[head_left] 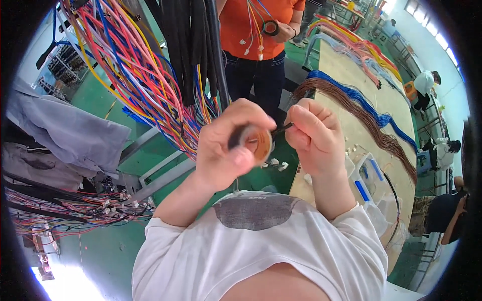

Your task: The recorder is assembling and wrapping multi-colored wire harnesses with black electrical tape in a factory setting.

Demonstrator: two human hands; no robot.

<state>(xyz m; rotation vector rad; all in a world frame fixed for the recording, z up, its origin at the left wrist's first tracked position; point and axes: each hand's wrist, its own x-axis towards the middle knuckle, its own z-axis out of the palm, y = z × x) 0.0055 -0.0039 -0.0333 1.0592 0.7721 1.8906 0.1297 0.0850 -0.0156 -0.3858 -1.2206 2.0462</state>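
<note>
My left hand (213,145) is curled around a roll of black tape (263,146), blurred by motion, with its brown core facing right. Close beside it, my right hand (321,138) is closed, thumb against fingers, on a thin black strip (283,129) that reaches toward the roll. Whether this strip is the tape's own end or a wrapped wire, I cannot tell. Several white connectors (275,163) hang just below the hands.
Thick bundles of coloured wires (135,65) and black sleeves (188,50) hang at left. A person in an orange top (241,30) stands opposite, holding another tape roll (270,27). On the wooden table (341,130) at right lie blue wires (351,98), brown wires (351,108) and plastic bins (369,180).
</note>
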